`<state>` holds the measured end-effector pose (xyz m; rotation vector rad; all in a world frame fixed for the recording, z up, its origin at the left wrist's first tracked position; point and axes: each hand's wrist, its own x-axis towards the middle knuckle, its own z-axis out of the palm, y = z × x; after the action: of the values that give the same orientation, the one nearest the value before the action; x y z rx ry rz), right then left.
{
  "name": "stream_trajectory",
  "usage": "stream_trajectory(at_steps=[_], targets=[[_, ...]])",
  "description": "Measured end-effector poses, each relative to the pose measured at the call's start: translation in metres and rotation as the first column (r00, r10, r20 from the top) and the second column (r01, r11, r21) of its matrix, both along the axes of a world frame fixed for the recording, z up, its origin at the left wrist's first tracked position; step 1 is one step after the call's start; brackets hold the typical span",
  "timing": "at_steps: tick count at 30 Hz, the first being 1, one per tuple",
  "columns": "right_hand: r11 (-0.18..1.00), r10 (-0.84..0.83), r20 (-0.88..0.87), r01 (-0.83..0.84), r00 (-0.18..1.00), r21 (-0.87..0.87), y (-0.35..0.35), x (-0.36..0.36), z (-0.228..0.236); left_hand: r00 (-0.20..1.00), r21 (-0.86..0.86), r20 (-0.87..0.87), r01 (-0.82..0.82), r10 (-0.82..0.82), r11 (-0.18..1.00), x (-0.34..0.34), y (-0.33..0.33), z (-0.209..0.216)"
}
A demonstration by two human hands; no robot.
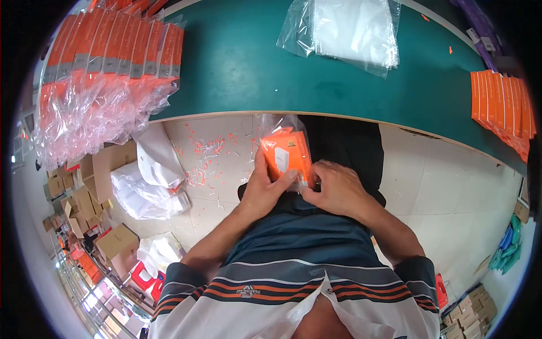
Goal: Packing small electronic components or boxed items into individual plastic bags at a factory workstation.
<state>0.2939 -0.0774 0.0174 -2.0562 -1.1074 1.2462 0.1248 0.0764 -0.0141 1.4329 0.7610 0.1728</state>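
Above my lap, just off the table's near edge, an orange box (294,148) with a pale device pictured on its front sits inside a clear plastic bag (280,121). The bag's loose end rises past the top of the box. My left hand (264,189) grips the bagged box from its left side, thumb across the front. At the lower right corner my right hand (337,186) has its fingers curled against the bag's edge. Its fingertips are partly hidden, and they seem to pinch the plastic there.
A green table (237,62) spans the far side. It carries a row of bagged orange boxes (113,45) at left, a stack of clear bags (355,31) at the back and more orange boxes (499,99) at right. Cartons (118,243) and plastic wrapping (149,189) lie on the floor.
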Motion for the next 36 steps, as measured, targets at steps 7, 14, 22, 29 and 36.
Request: stream_trajectory(at_steps=[7, 14, 22, 29, 36], targets=[[0.942, -0.131, 0.309, 0.022, 0.942, 0.335, 0.012, -0.004, 0.020, 0.998, -0.342, -0.027, -0.066, 0.060, 0.937, 0.031, -0.001, 0.019], [0.847, -0.046, 0.425, -0.190, 0.904, 0.496, -0.003, -0.002, 0.002, 0.993, -0.885, 0.008, -0.046, 0.114, 0.464, 0.010, 0.010, 0.019], [0.832, 0.085, 0.335, -0.252, 0.938, 0.495, -0.001, 0.001, -0.021, 0.991, -0.816, -0.132, -0.124, 0.027, 0.564, -0.002, 0.010, 0.006], [0.846, 0.109, 0.241, -0.217, 0.964, 0.487, -0.005, -0.001, -0.040, 0.964, -0.349, -0.266, -0.121, 0.026, 0.929, -0.019, 0.005, -0.003], [0.836, 0.145, 0.356, -0.307, 0.923, 0.455, 0.000, 0.005, -0.024, 0.891, 0.224, -0.360, 0.371, -0.276, 0.901, -0.034, 0.019, 0.008]])
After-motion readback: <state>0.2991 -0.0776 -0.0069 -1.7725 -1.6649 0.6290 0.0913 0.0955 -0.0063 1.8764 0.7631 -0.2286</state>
